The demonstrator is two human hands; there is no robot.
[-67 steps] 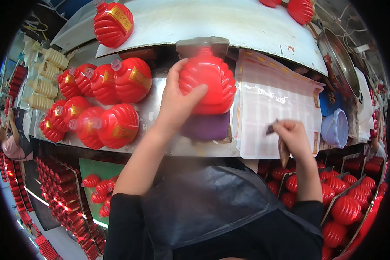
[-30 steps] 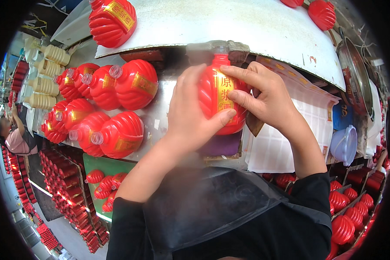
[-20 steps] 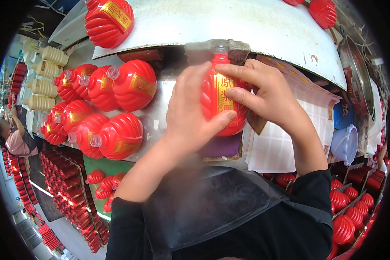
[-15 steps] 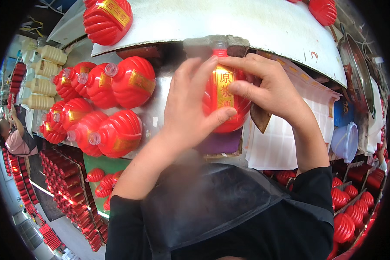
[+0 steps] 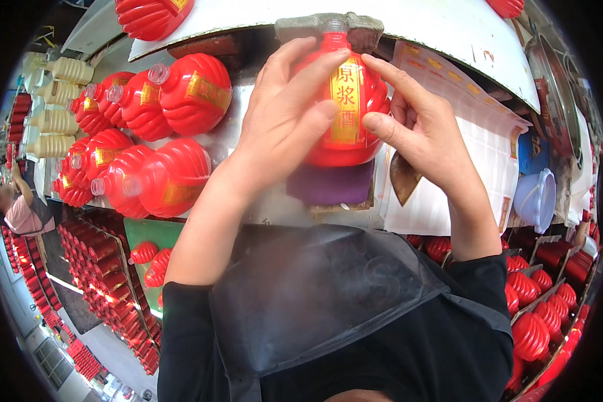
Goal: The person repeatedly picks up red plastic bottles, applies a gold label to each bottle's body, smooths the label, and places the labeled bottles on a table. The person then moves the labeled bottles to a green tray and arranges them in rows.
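A red ribbed plastic bottle (image 5: 342,157) with a clear threaded neck lies in front of me, its neck pointing away against a grey cloth pad (image 5: 366,28). A yellow label (image 5: 346,110) with red characters runs lengthwise down its upper face. My left hand (image 5: 278,110) lies over the bottle's left side, fingers stretched out and fingertips by the label's left edge. On the other side my right hand (image 5: 419,117) has its forefinger and thumb spread near the label's right edge. Beneath the bottle shows a purple pad (image 5: 331,184).
Several red bottles (image 5: 194,94) with yellow labels lie to the left, beside cream jugs (image 5: 57,120). White label sheets (image 5: 462,134) and a brown pointed blade-like piece (image 5: 404,179) are at right, near a pale bucket (image 5: 534,199). A white board (image 5: 301,10) spans the far side.
The view has shifted, so the bench sits higher in the picture. My hands have drawn apart across the label, uncovering more of it; my left thumb now rests nearer its edge.
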